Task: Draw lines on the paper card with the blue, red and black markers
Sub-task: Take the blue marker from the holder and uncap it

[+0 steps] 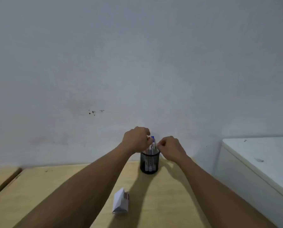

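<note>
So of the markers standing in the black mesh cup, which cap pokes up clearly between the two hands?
The blue-capped marker: its blue cap rises above the black mesh pen cup; the others show only pale barrels.

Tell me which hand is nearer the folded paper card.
Left, though neither is close. The left hand and right hand are both up at the mesh pen holder; the paper card lies nearer the left forearm.

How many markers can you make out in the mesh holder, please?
2 caps show clearly: a blue-capped marker and a reddish one, both upright in the black mesh pen holder; others may be hidden by the hands.
</note>
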The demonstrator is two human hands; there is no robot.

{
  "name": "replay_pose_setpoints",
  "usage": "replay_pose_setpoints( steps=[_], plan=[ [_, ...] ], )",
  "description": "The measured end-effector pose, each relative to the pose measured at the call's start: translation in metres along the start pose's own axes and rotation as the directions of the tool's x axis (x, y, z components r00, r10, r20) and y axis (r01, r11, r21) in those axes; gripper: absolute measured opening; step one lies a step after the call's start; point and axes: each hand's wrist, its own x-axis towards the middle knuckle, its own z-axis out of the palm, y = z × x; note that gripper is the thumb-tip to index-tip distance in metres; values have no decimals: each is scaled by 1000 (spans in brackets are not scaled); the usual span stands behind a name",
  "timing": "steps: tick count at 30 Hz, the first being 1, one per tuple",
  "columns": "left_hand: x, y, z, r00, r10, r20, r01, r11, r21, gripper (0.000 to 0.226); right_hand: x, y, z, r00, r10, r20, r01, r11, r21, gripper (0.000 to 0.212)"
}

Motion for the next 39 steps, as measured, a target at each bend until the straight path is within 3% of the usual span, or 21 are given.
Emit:
replay_pose_setpoints(
  steps=[8,16,22,27,33,39],
  plan=[
    [25,-5,27,998,-56,-8,55,994,-90,37,31,7,21,997,58,58,-64,992,107,25],
    [25,-13,21,994,-106,-3,104,980,-170,38,36,3,33,986,162,-25,-156,973,168,18],
    [19,-13,16,994,-107,24,110,982,-155,38,28,-10,33,985,170,14,-171,978,120,17],
    [21,-19,13,993,-117,26,120,979,-166,39,30,-12,37,976,214,-48,-206,969,135,16],
    [19,-21,2,991,-137,-10,123,917,-379,53,18,-29,21,994,94,-63,-77,969,236,12],
    [-3,-13,-47,975,-158,-156,22,770,-638,19,-5,-70,-12,995,-63,-76,85,935,345,11]
  ],
)
